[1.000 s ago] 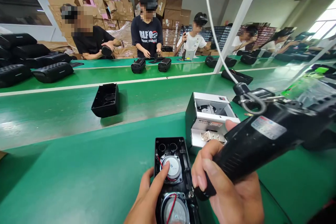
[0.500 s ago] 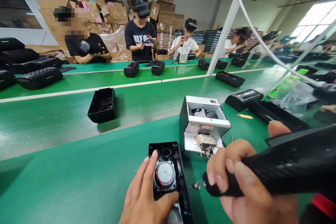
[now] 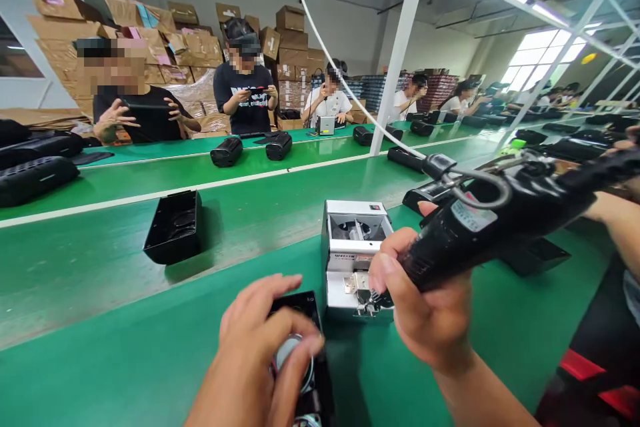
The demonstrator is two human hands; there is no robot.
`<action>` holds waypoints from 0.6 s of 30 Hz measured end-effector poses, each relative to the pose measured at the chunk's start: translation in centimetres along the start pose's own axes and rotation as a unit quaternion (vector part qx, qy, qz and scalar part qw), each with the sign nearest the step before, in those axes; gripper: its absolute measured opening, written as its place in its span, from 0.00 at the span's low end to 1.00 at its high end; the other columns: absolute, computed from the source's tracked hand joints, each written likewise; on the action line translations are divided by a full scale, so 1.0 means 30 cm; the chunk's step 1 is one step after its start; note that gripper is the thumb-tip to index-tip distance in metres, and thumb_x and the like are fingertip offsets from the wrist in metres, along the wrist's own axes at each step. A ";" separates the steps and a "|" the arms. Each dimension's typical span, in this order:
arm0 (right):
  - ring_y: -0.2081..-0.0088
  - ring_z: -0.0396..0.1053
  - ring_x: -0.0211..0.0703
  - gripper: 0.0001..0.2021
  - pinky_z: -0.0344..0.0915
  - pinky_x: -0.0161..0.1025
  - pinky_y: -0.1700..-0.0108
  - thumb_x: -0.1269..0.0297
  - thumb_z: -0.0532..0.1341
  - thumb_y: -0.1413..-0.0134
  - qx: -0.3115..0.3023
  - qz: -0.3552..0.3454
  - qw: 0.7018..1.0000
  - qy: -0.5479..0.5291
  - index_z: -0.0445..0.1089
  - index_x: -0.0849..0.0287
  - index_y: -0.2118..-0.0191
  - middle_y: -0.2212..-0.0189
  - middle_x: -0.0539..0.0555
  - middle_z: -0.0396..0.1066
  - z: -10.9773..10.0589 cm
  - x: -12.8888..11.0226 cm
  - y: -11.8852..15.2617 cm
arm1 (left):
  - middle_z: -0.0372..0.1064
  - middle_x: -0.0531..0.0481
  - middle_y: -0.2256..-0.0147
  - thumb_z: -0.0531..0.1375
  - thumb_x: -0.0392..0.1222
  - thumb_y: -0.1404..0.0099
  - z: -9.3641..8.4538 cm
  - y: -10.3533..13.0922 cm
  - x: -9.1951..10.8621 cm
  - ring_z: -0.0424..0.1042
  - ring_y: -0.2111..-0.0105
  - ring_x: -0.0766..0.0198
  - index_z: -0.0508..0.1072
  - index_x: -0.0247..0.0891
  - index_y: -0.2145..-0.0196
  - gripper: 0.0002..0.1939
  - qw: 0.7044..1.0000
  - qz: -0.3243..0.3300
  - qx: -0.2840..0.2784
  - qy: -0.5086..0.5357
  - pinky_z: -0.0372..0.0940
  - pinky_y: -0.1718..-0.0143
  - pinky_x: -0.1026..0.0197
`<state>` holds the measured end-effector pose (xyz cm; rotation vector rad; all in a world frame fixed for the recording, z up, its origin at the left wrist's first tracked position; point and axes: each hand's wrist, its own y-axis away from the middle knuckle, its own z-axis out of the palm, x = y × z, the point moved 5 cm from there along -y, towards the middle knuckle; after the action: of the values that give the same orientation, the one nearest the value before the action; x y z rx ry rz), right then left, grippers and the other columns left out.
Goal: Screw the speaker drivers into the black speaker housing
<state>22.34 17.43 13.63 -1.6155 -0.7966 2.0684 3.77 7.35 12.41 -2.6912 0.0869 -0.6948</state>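
Gripping a black electric screwdriver (image 3: 480, 233) in a clenched right hand (image 3: 425, 310), the person points its tip at the white screw feeder (image 3: 353, 260). The left hand (image 3: 255, 353) presses on an open speaker shell (image 3: 300, 360) lying on the green counter (image 3: 125, 347). That shell looks light, rigid and slippery, best held by its edges, since the exposed cone seems fragile.

A factory assembly line; long green belts (image 3: 100, 260), workers (image 3: 245, 90) in a row, stacked cartons (image 3: 190, 47) behind
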 end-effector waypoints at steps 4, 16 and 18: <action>0.80 0.65 0.35 0.12 0.67 0.33 0.77 0.66 0.66 0.32 -0.019 0.101 0.994 -0.020 0.64 0.49 0.49 0.74 0.42 0.67 0.005 -0.009 0.054 | 0.78 0.47 0.52 0.63 0.35 0.29 -0.020 -0.262 0.083 0.72 0.45 0.52 0.82 0.43 0.64 0.08 0.994 0.055 0.070 0.059 0.65 0.39 0.40; 0.82 0.66 0.39 0.32 0.71 0.38 0.81 0.67 0.68 0.34 0.023 0.108 0.980 -0.164 0.58 0.35 0.32 0.75 0.44 0.68 0.074 -0.136 0.117 | 0.66 0.43 0.35 0.57 0.41 0.26 0.013 -0.025 -0.018 0.61 0.31 0.48 0.79 0.48 0.47 0.14 0.997 -0.007 0.023 0.077 0.64 0.33 0.36; 0.81 0.67 0.39 0.33 0.72 0.38 0.78 0.69 0.65 0.31 0.003 0.123 0.979 -0.163 0.54 0.34 0.30 0.74 0.44 0.68 0.103 -0.109 0.139 | 0.58 0.46 0.29 0.65 0.49 0.33 0.010 0.136 -0.078 0.57 0.28 0.41 0.78 0.53 0.46 0.18 0.996 -0.062 0.006 0.071 0.62 0.32 0.32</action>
<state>20.33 11.63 13.87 -1.4513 -0.7201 2.5531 1.97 3.97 9.64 -2.6495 -0.0488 -0.9206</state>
